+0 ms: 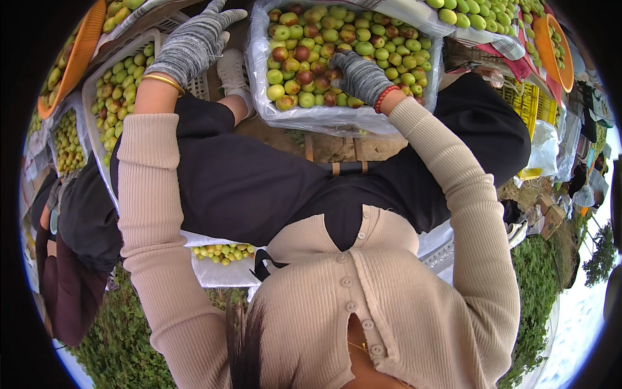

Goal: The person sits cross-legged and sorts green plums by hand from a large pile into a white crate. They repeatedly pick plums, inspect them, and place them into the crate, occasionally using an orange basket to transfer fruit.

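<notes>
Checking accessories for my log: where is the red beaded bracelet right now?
In the head view, the bracelet sits above and right of centre, around the wrist between the grey-knit-gloved right hand and the beige ribbed sleeve.

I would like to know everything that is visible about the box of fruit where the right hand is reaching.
The box looks rectangular, its near side covered by a cloudy, wrinkled plastic liner that folds over the rim. It is open and well filled with round, green fruit, many with reddish-brown patches. It sits in front of the person, by the spread knees. The gloved right hand reaches in among the fruit. The bottom is hidden.
</notes>
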Action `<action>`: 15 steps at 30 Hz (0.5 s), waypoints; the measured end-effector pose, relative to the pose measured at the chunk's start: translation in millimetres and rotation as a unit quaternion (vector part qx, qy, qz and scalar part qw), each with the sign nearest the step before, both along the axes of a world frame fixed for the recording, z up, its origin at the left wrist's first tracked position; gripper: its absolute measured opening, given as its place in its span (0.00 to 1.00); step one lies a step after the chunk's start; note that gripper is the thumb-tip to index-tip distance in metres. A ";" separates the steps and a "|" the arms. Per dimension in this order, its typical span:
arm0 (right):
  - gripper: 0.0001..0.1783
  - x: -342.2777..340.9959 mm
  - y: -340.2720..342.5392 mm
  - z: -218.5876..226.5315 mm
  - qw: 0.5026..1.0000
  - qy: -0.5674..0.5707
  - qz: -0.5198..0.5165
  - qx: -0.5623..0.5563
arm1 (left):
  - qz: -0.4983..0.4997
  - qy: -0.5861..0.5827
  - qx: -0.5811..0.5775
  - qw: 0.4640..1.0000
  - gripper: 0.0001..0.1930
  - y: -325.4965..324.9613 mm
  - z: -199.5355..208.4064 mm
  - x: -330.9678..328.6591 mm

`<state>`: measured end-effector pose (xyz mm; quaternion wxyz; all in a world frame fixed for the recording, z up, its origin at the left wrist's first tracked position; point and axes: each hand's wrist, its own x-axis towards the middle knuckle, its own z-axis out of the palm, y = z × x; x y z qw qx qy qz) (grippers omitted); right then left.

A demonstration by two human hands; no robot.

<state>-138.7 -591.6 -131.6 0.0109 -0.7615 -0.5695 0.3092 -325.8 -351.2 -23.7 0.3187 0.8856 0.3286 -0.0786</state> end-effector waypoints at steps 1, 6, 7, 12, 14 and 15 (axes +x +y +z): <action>0.25 -1.4 1.0 -0.6 0.999 -0.001 0.017 -0.038 | -0.181 0.013 0.192 0.965 0.25 0.2 2.0 -3.2; 0.19 31.1 17.1 -10.7 0.989 -0.076 -0.082 0.096 | -0.099 0.104 0.071 0.987 0.25 2.1 -0.4 -3.9; 0.19 40.2 23.5 -14.5 0.990 -0.093 -0.067 0.077 | -0.110 0.069 0.084 0.988 0.25 1.7 -1.4 -3.1; 0.25 54.6 48.1 -23.0 0.990 -0.128 -0.033 -0.053 | -0.026 0.115 -0.019 0.993 0.23 1.3 2.2 5.5; 0.27 50.4 52.1 -19.3 0.992 -0.101 -0.063 -0.037 | 0.072 0.095 -0.130 0.984 0.22 -0.4 5.4 7.9; 0.28 47.4 52.6 -16.7 0.993 -0.077 -0.092 -0.001 | 0.120 0.084 -0.185 0.972 0.22 -0.7 7.0 8.1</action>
